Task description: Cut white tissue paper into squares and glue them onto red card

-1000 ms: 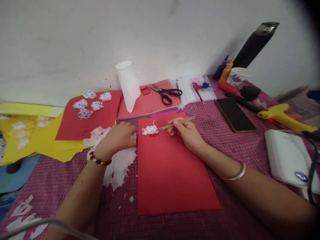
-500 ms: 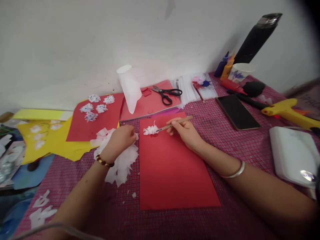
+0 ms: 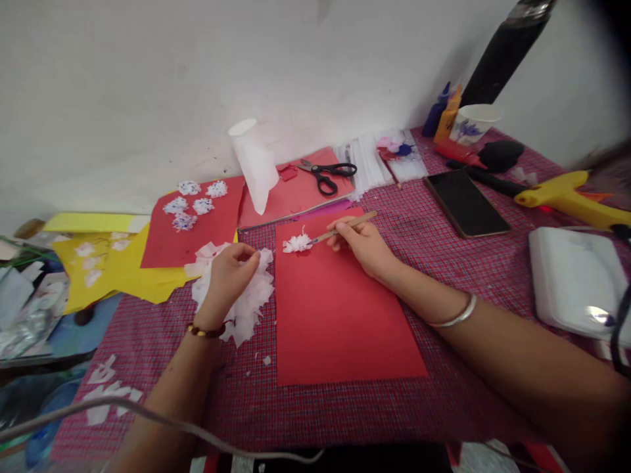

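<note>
My right hand [image 3: 359, 244] grips a thin wooden stick [image 3: 348, 226] like a pen. The stick's dark-tinted tip touches or nearly touches a white cluster of crumpled paper [image 3: 297, 244]. That cluster sits near the upper left corner of a red paper sheet [image 3: 340, 322]. Over a pile of white tissue paper pieces [image 3: 246, 309], just left of the sheet, hovers my left hand [image 3: 235, 269]. Its thumb and index finger are pinched together; whatever lies between them is too small to make out.
Black-handled scissors [image 3: 328, 174] lie behind the sheet, beside a white paper roll [image 3: 254, 164]. Another red sheet [image 3: 197, 246] bears several blue-specked white puffs. To the right are a phone [image 3: 468, 202], a yellow glue gun [image 3: 557, 190] and a white box [image 3: 576, 279]. A cable [image 3: 187, 427] crosses the front.
My left hand has turned and drawn back slightly left, its fingertips now visibly pinched. The right hand keeps the stick at the white cluster. The whole view has shifted a little.
</note>
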A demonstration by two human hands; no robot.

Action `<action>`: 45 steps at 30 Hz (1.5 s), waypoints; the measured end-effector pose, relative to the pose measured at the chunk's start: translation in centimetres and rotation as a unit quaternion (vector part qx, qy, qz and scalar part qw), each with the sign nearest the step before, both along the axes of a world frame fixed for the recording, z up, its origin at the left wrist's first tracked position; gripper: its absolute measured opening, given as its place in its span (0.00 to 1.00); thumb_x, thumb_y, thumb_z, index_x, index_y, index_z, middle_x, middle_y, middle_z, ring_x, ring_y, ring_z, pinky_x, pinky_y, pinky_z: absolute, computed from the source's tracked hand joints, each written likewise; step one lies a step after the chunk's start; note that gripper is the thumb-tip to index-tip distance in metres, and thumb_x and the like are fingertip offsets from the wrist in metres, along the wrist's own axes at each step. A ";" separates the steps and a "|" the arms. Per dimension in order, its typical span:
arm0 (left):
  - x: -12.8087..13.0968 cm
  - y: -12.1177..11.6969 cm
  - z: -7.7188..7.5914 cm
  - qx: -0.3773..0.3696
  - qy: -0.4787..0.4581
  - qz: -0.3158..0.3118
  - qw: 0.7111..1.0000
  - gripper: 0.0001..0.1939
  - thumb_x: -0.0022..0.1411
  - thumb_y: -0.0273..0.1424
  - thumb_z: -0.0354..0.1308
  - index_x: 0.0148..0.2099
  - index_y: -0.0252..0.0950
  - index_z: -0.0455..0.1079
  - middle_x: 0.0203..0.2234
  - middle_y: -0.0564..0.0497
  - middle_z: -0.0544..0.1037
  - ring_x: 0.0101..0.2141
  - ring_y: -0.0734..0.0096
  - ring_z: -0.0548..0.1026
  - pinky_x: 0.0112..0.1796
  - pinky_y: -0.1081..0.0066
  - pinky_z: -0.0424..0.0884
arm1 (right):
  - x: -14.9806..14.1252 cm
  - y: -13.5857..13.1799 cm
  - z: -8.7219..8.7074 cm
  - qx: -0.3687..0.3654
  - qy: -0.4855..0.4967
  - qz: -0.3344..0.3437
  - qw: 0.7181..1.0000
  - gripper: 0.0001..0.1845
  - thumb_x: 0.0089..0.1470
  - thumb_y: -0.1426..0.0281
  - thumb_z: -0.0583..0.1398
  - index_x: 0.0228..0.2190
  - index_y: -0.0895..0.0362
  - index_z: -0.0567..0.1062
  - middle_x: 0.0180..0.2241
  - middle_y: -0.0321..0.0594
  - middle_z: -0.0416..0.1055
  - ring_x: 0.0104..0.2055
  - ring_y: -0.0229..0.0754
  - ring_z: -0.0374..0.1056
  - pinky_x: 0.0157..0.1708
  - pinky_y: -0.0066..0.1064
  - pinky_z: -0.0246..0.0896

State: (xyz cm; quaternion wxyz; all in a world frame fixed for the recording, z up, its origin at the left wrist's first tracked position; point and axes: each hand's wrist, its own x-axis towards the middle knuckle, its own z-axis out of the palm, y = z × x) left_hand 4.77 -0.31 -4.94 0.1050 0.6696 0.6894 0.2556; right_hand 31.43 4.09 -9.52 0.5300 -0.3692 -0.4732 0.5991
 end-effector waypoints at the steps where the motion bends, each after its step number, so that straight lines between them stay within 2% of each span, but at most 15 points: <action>1: 0.4 0.2 -0.1 -0.005 0.048 -0.018 0.999 0.09 0.58 0.35 0.54 0.29 0.38 0.70 0.28 0.48 0.77 0.33 0.62 0.74 0.38 0.64 0.67 | 0.0 0.0 0.0 -0.001 -0.003 0.000 1.000 0.18 0.51 0.54 0.63 0.31 0.57 0.75 0.23 0.36 0.73 0.23 0.35 0.66 0.26 0.29 0.63; 5: 1.4 1.0 -0.5 -0.027 0.181 -0.054 0.982 0.10 0.59 0.36 0.53 0.32 0.37 0.71 0.31 0.44 0.78 0.36 0.57 0.74 0.39 0.61 0.67 | 0.1 0.0 -0.1 0.000 -0.010 0.001 1.000 0.16 0.52 0.56 0.62 0.31 0.57 0.75 0.23 0.36 0.74 0.23 0.35 0.67 0.27 0.29 0.63; 8: 1.4 1.3 -0.9 -0.027 0.200 -0.053 0.978 0.09 0.59 0.33 0.51 0.29 0.37 0.69 0.30 0.44 0.76 0.35 0.57 0.73 0.38 0.61 0.66 | 0.2 -0.1 -0.2 0.002 -0.006 0.001 1.000 0.16 0.53 0.56 0.62 0.31 0.57 0.76 0.23 0.36 0.74 0.23 0.35 0.67 0.27 0.28 0.63; 10: 1.1 1.3 -1.0 -0.012 0.131 -0.027 0.991 0.09 0.59 0.33 0.51 0.28 0.38 0.66 0.27 0.47 0.74 0.32 0.61 0.72 0.36 0.63 0.65 | 0.2 -0.1 -0.1 -0.003 -0.002 0.003 1.000 0.16 0.52 0.56 0.63 0.31 0.57 0.76 0.23 0.36 0.74 0.23 0.35 0.67 0.27 0.28 0.63; 12: 0.8 1.2 -0.8 0.010 -0.004 0.014 1.000 0.09 0.59 0.36 0.53 0.28 0.39 0.66 0.24 0.51 0.72 0.28 0.66 0.70 0.33 0.66 0.64 | 0.3 -0.1 0.0 -0.009 0.000 0.007 1.000 0.16 0.52 0.56 0.63 0.32 0.57 0.76 0.23 0.36 0.74 0.23 0.35 0.67 0.27 0.28 0.63; 16: 0.5 0.9 0.2 0.030 -0.270 0.058 0.961 0.10 0.55 0.39 0.59 0.30 0.39 0.66 0.22 0.55 0.69 0.24 0.73 0.67 0.29 0.70 0.64 | 0.4 -0.2 0.3 -0.012 -0.004 0.005 1.000 0.18 0.51 0.54 0.63 0.32 0.57 0.76 0.23 0.36 0.74 0.23 0.35 0.67 0.27 0.29 0.63; 19: 0.1 0.9 0.6 -0.007 -0.357 0.051 0.933 0.12 0.50 0.39 0.63 0.27 0.38 0.66 0.20 0.56 0.68 0.22 0.76 0.64 0.27 0.72 0.62 | 0.4 -0.2 0.3 -0.013 -0.012 0.006 1.000 0.18 0.52 0.54 0.63 0.32 0.58 0.76 0.23 0.37 0.74 0.23 0.36 0.68 0.27 0.29 0.63; 24: -1.8 0.7 1.1 -0.086 -0.430 0.036 0.898 0.16 0.43 0.38 0.70 0.24 0.36 0.66 0.18 0.56 0.67 0.20 0.79 0.62 0.22 0.75 0.58 | 0.5 -0.2 0.2 -0.011 -0.010 0.015 1.000 0.19 0.51 0.54 0.64 0.32 0.58 0.77 0.23 0.38 0.75 0.24 0.36 0.68 0.27 0.29 0.64; 27: -2.5 0.3 1.7 -0.098 -0.438 0.017 0.894 0.15 0.43 0.37 0.70 0.25 0.35 0.69 0.19 0.56 0.68 0.20 0.79 0.62 0.23 0.76 0.58 | 0.4 -0.2 0.1 -0.011 -0.005 0.017 1.000 0.19 0.50 0.54 0.65 0.31 0.58 0.77 0.23 0.37 0.75 0.24 0.35 0.68 0.28 0.28 0.64; 30: -2.2 -0.6 2.2 -0.074 -0.411 0.004 0.909 0.12 0.45 0.35 0.68 0.26 0.36 0.69 0.20 0.56 0.68 0.21 0.79 0.62 0.24 0.76 0.58 | 0.4 -0.2 0.2 -0.013 -0.003 0.018 1.000 0.18 0.49 0.54 0.65 0.31 0.57 0.77 0.22 0.37 0.75 0.23 0.35 0.68 0.27 0.28 0.63; 34: -0.8 -2.7 2.1 -0.036 -0.271 -0.063 0.960 0.07 0.51 0.31 0.64 0.28 0.37 0.69 0.25 0.54 0.72 0.27 0.74 0.69 0.29 0.73 0.63 | 0.4 -0.3 0.2 -0.019 -0.003 0.018 1.000 0.19 0.49 0.54 0.65 0.31 0.58 0.77 0.22 0.37 0.75 0.23 0.35 0.68 0.27 0.28 0.63; 37: 0.0 -4.0 1.4 -0.004 -0.185 -0.091 0.978 0.05 0.53 0.29 0.61 0.27 0.37 0.66 0.28 0.52 0.74 0.31 0.71 0.71 0.31 0.72 0.65 | 0.4 -0.3 0.4 -0.013 -0.008 0.015 1.000 0.19 0.48 0.53 0.66 0.31 0.58 0.77 0.23 0.37 0.75 0.23 0.35 0.68 0.27 0.28 0.64; 41: 0.1 -4.5 0.3 0.032 -0.225 -0.055 0.972 0.05 0.53 0.29 0.62 0.34 0.38 0.70 0.25 0.56 0.71 0.27 0.74 0.69 0.30 0.73 0.65 | 0.5 -0.4 1.5 -0.007 -0.009 0.014 1.000 0.19 0.47 0.53 0.66 0.31 0.57 0.77 0.22 0.36 0.75 0.23 0.35 0.69 0.26 0.27 0.64; 43: -0.1 -4.4 0.0 0.020 -0.268 -0.051 0.962 0.08 0.52 0.31 0.64 0.37 0.38 0.72 0.24 0.56 0.70 0.26 0.74 0.68 0.28 0.74 0.64 | 0.7 -0.7 2.6 -0.001 -0.006 0.014 1.000 0.18 0.49 0.53 0.66 0.31 0.56 0.77 0.23 0.36 0.75 0.24 0.35 0.69 0.27 0.27 0.65; 45: -0.2 -4.4 -0.3 -0.008 -0.311 -0.041 0.949 0.07 0.53 0.33 0.65 0.34 0.38 0.73 0.23 0.55 0.71 0.25 0.74 0.68 0.27 0.74 0.64 | 0.7 -1.2 3.7 0.002 -0.005 0.020 1.000 0.17 0.50 0.54 0.66 0.31 0.56 0.77 0.23 0.35 0.75 0.25 0.34 0.70 0.28 0.27 0.66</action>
